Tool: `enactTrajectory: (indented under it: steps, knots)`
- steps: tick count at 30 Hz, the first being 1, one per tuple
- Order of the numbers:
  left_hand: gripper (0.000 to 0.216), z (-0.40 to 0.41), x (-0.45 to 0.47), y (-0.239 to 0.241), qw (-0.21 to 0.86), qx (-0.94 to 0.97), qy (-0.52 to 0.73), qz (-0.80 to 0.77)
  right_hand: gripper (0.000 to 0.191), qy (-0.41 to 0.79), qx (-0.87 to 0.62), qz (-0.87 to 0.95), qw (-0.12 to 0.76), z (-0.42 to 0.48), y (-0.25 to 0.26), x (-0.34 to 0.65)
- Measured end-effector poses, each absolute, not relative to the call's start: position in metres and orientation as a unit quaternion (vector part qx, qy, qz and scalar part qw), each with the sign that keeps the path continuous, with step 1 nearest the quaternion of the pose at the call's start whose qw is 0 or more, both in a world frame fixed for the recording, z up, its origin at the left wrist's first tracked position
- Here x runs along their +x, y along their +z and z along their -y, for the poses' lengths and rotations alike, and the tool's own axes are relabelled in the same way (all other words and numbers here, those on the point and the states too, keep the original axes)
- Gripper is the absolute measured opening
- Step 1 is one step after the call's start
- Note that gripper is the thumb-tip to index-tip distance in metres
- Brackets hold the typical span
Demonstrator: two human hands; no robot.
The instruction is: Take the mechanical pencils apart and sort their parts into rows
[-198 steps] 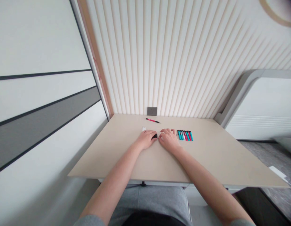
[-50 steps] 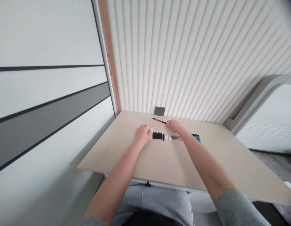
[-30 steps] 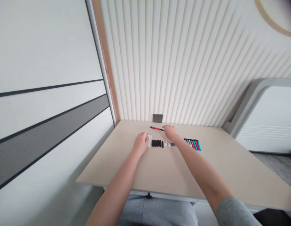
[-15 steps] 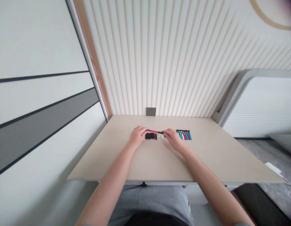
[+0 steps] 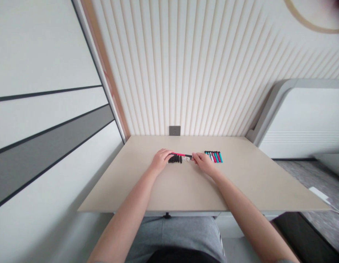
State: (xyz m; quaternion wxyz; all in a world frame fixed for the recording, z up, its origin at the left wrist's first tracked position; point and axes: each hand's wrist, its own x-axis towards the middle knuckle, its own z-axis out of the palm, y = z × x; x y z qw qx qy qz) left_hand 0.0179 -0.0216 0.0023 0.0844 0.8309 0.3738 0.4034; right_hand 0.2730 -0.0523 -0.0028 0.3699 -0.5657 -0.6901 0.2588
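A slim red and black pen (image 5: 180,154) is stretched level between my two hands, just over the table. My left hand (image 5: 160,160) is closed on its red end, and my right hand (image 5: 203,162) pinches its black end. Under and in front of the pen lies a row of short black caps (image 5: 176,159). Small white pieces (image 5: 186,159), too small to make out, lie between the caps and my right hand. Right of that hand, several teal, red and white barrels (image 5: 215,157) with black ends lie side by side.
The beige table (image 5: 183,190) stands against a ribbed white wall with a dark socket (image 5: 174,130) just above its back edge. A white and grey cabinet (image 5: 48,120) borders the left side. A white headboard (image 5: 303,117) stands at the right.
My right hand and the pen's black end have dropped slightly, so the pen slopes a little differently. Both hands still hold it. The view has shifted slightly.
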Motion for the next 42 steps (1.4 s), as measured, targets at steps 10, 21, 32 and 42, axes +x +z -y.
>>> enactTrajectory:
  steps: [10,21,32,42]
  knots:
    - [0.024,0.0235,0.0207,0.0046,0.075,0.849,0.405,-0.332,0.049,0.170,-0.593,0.668,0.416,0.0549,0.0001,0.2710]
    - [0.027,0.0181,0.0157,-0.0006,0.115,0.833,0.413,-0.350,0.038,0.192,-0.545,0.668,0.469,0.0512,-0.0036,0.2700]
    - [0.028,0.0184,0.0152,-0.0006,0.116,0.836,0.413,-0.341,0.031,0.207,-0.543,0.675,0.455,0.0498,-0.0051,0.2750]
    - [0.027,0.0226,0.0197,0.0017,0.118,0.839,0.406,-0.343,0.034,0.248,-0.512,0.659,0.491,0.0496,-0.0028,0.2741]
